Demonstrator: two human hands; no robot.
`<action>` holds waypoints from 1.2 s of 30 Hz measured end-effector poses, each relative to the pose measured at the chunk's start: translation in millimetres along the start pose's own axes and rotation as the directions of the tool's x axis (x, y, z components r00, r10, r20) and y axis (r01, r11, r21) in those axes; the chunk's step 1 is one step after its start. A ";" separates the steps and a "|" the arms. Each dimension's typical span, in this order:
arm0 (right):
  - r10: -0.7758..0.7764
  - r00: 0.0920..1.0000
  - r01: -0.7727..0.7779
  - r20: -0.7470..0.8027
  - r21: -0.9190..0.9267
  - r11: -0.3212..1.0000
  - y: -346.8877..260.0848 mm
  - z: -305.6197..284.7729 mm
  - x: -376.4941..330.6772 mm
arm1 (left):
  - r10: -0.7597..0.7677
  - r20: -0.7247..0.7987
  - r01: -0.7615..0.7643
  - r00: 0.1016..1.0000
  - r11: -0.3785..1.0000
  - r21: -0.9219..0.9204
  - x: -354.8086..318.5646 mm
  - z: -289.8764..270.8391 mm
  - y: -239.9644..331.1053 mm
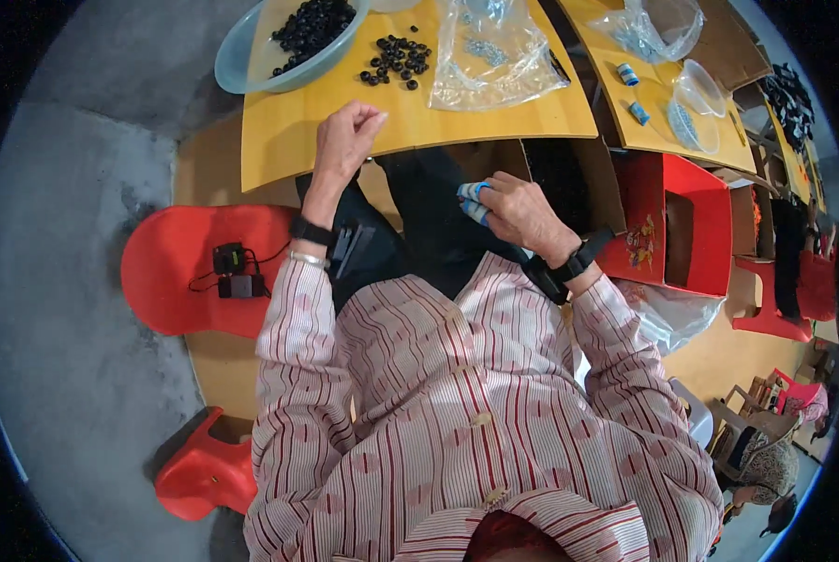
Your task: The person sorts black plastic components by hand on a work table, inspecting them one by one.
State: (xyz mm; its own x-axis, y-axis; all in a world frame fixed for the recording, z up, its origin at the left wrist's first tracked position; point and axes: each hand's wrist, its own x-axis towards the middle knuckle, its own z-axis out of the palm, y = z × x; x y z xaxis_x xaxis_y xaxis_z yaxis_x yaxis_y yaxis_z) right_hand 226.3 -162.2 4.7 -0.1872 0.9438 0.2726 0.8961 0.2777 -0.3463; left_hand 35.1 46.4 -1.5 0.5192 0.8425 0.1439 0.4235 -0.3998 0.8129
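I found the left hand point(346, 142) over the near edge of the worktop point(494, 129), fingers curled inward; I could not tell whether its grip was fully closed or had anything pinched in it. The right hand point(526, 214), blue-and-white wraps point(474, 199) on its fingers, was bent over the lap, its fingertips turned away; I could not confirm the state of that grip either.

Just beyond the left hand, loose black round pieces point(411, 84) lay scattered on the worktop. Left of them a pale blue bowl point(231, 67) held a large heap point(312, 30) of similar pieces. To their right, a clear plastic bag point(459, 92) lay with small pale blue pieces point(487, 51) showing through.

Progress, in my judgement: a portion of black pieces was set out within reach, and most of the stock remained in the bowl. I saw no item that I could certify as finished.
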 end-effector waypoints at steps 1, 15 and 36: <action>-0.029 0.999 0.029 0.016 0.016 0.999 -0.5 2.1 2.6 | 0.008 -0.041 -0.006 0.999 0.999 0.046 8.5 1.7 -0.7; -0.053 0.986 0.040 0.158 0.080 0.996 9.9 7.7 -0.6 | 0.094 0.033 -0.099 0.995 0.954 0.284 63.2 53.3 0.3; 0.091 0.991 -0.063 -0.099 0.261 0.963 28.9 -6.3 41.2 | -0.016 -0.039 0.014 0.999 0.998 -0.055 21.3 48.2 11.6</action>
State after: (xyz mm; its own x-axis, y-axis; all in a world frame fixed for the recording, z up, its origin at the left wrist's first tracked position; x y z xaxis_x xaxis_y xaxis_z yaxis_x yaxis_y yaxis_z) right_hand 247.0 -116.4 11.6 -0.0636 0.9427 0.3275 0.7701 0.2551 -0.5846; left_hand 86.9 42.3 -16.1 0.4825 0.8625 0.1526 0.3896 -0.3674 0.8445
